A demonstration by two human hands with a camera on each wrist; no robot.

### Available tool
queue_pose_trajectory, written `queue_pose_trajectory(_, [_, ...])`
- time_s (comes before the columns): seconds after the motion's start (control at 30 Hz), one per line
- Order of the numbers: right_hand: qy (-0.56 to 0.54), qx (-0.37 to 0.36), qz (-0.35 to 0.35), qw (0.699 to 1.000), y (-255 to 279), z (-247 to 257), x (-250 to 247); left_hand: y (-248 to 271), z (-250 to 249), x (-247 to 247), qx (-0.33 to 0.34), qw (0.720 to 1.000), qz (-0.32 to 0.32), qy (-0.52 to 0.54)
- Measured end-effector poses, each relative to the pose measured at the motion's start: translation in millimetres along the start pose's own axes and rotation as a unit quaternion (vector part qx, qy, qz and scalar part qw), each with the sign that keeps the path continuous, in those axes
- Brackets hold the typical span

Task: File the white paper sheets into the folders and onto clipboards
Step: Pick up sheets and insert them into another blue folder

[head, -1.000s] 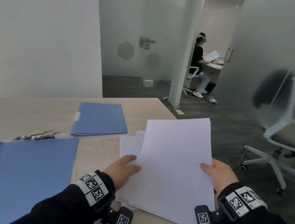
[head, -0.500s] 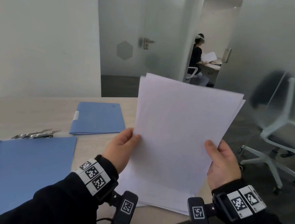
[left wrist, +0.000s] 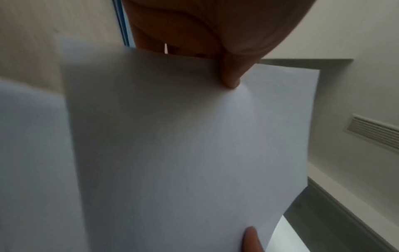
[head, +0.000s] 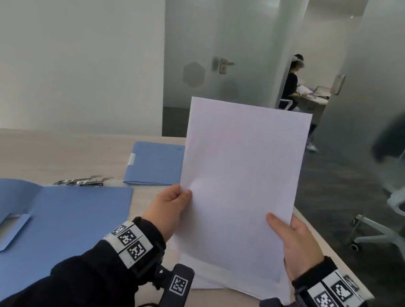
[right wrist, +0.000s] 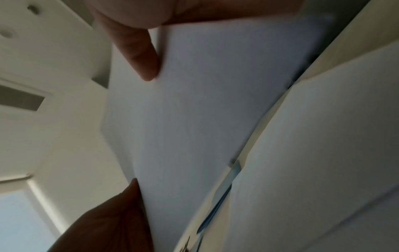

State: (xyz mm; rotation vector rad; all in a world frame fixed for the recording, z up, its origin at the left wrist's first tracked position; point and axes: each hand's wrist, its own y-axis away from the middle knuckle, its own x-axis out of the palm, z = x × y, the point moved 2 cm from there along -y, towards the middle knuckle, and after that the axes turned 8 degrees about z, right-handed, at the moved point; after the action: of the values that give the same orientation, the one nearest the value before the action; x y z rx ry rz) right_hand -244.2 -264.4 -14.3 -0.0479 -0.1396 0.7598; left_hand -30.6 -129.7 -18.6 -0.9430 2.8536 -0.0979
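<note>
Currently, both hands hold a stack of white paper sheets (head: 240, 184) upright above the near right corner of the desk (head: 40, 154). The left hand (head: 166, 210) grips the stack's left edge low down: the thumb lies on the near face, and the fingers are curled behind the paper, out of sight in the head view. In the left wrist view the thumb tip (left wrist: 231, 80) presses flat against the sheet. The right hand (head: 288, 239) grips the right edge at a similar height, thumb across the near face, fingers wrapped behind. The right wrist view shows the thumb (right wrist: 140, 56) on one side of the paper and the fingers (right wrist: 112, 220) on the other, pinching it between them.

The stack's edges are aligned; its bottom edge hangs just above a second pile of white sheets (head: 225, 279) lying flat on the desk between the two wrists. Whether the two touch cannot be determined.

An open blue folder (head: 42, 229) lies flat at the near left of the desk, with a pocket flap on its inner face. A metal clip (head: 83, 182) lies just beyond its far edge. A closed blue folder (head: 154, 164) lies farther back, partly hidden behind the held stack.

Off the desk to the right stands a white office chair (head: 402, 207). A second person (head: 292, 82) sits at another desk beyond the glass partition
</note>
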Motion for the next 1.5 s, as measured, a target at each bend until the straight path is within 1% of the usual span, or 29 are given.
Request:
queue_pose_trajectory(0.1, [0.066,0.022,0.047,0.996,-7,-8,42,12,3,-52,-0.059,0.998,-0.003,-0.014])
queue_pose_trajectory(0.17, [0.083,0.034,0.081,0.993,-13,-18,76,28,6,-90,-0.114,0.993,-0.004,-0.020])
queue_pose_trajectory(0.23, [0.083,0.058,0.101,0.990,-18,-30,114,46,12,-131,-0.159,0.987,-0.021,-0.023])
queue_pose_trajectory(0.3, [0.072,0.089,0.118,0.986,-25,-45,149,67,12,-169,-0.176,0.983,-0.051,-0.031])
queue_pose_trajectory(0.4, [0.093,0.123,0.155,0.976,-34,-64,200,97,20,-238,-0.191,0.970,-0.134,-0.068])
queue_pose_trajectory(0.53, [0.141,0.141,0.189,0.961,-42,-79,251,139,37,-329,-0.214,0.932,-0.250,-0.151])
queue_pose_trajectory(0.63, [0.175,0.146,0.204,0.952,-43,-80,276,169,43,-378,-0.244,0.897,-0.303,-0.209])
queue_pose_trajectory(0.7, [0.182,0.149,0.210,0.949,-42,-81,287,184,51,-402,-0.268,0.876,-0.337,-0.217])
queue_pose_trajectory(0.77, [0.186,0.152,0.210,0.948,-41,-82,295,193,60,-417,-0.287,0.864,-0.355,-0.212])
queue_pose_trajectory(0.87, [0.181,0.155,0.210,0.948,-39,-83,303,197,68,-425,-0.305,0.856,-0.359,-0.215])
queue_pose_trajectory(0.97, [0.176,0.163,0.203,0.949,-40,-88,306,196,69,-425,-0.314,0.852,-0.353,-0.228])
queue_pose_trajectory(1.13, [0.138,0.183,0.197,0.953,-41,-92,305,195,57,-423,-0.316,0.849,-0.346,-0.244])
queue_pose_trajectory(1.33, [0.130,0.190,0.190,0.954,-41,-97,307,192,53,-404,-0.318,0.853,-0.324,-0.256])
queue_pose_trajectory(1.4, [0.126,0.194,0.191,0.954,-41,-97,307,189,53,-397,-0.316,0.860,-0.316,-0.246])
queue_pose_trajectory(1.5, [0.128,0.190,0.192,0.954,-41,-97,307,185,46,-387,-0.287,0.877,-0.317,-0.221])
